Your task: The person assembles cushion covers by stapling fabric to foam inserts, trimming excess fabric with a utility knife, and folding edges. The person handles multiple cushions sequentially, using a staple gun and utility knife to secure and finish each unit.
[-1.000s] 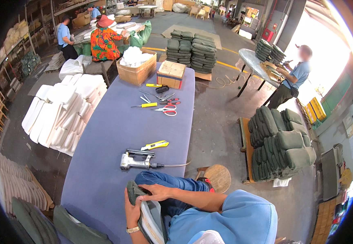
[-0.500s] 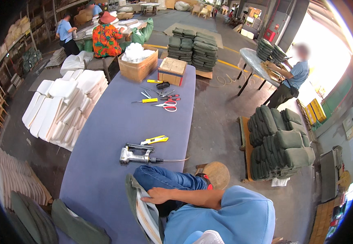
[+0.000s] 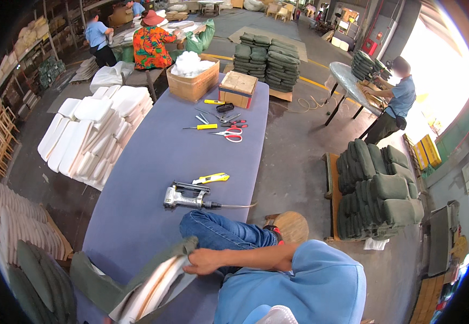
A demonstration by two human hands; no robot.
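Note:
My right hand (image 3: 206,261) is closed on the edge of a dark green cushion cover (image 3: 161,265), near my bent knee. White foam padding (image 3: 150,289) with a brownish line along it shows inside the gaping cover. The cushion lies slanted across the near end of the blue-grey padded table (image 3: 132,216). My left hand cannot be made out. Past my knee lies a silver staple gun (image 3: 183,198) joined to a thin hose, with a yellow utility knife (image 3: 211,178) just beyond it. Another green cushion piece (image 3: 91,281) rests to the left, partly against the held one.
Farther up the table are red-handled scissors (image 3: 229,134), a yellow screwdriver (image 3: 202,127), pliers and two boxes, one holding white stuffing (image 3: 190,65). White foam pads (image 3: 91,119) are stacked left; green cushions (image 3: 377,189) stand on a pallet right, by a stool (image 3: 291,227). Co-workers stand farther off.
The cushion has swung from upright beside my knee to a slant toward the lower left, its foam now more exposed. My right hand keeps its edge. The whole view has shifted slightly.

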